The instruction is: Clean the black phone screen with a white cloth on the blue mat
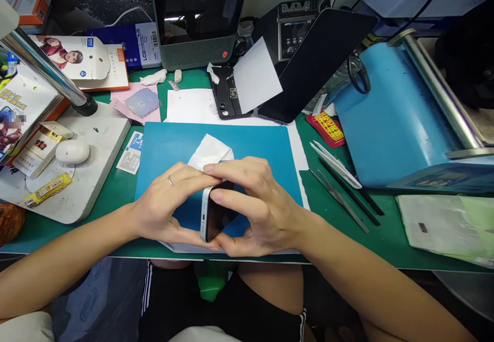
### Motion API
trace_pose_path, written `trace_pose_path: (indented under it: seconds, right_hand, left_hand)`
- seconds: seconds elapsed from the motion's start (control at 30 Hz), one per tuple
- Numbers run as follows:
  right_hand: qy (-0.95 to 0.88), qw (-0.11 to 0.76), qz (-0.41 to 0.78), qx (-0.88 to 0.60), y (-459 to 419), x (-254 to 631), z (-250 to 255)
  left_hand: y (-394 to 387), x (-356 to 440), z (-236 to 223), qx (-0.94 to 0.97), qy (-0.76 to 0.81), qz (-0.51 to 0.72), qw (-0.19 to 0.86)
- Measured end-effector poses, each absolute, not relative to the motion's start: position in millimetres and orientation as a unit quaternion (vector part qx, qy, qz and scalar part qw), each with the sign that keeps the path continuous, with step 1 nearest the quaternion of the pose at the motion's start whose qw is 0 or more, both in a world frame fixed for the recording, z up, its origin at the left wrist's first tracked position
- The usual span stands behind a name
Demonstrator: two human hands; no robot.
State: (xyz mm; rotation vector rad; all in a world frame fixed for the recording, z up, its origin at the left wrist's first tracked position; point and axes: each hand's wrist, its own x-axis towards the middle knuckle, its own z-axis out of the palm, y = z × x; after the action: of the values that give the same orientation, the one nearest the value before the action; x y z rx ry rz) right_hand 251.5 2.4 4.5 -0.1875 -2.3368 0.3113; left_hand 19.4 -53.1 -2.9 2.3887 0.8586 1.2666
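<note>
A smartphone (205,213) with a pale metal frame and dark screen stands on its long edge between my hands, its port end towards me. My left hand (173,203), a ring on one finger, grips the frame along its left side. On the other side, my right hand (254,205) closes its fingers and thumb on the phone's edges. Just beyond my fingers a folded white cloth (212,150) lies on the blue mat (258,139). My fingers hide much of the screen.
Tweezers (343,203) and a white pointed tool (335,164) lie to the right, before a blue machine (386,121). A dark tablet-like panel (314,69) leans at the back. On the left, a white board (88,162) bears a lamp post, a yellow lighter (48,189) and a white earbud case (72,151).
</note>
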Motion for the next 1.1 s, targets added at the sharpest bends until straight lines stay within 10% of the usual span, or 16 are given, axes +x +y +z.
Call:
trace_pose_path:
  seconds: [1.1]
  right_hand:
    - [-0.908,0.404,0.085,-0.072,2.9,251.0,9.1]
  left_hand:
    - [-53.2,18.3,-5.6,0.833,0.284,0.443,0.171]
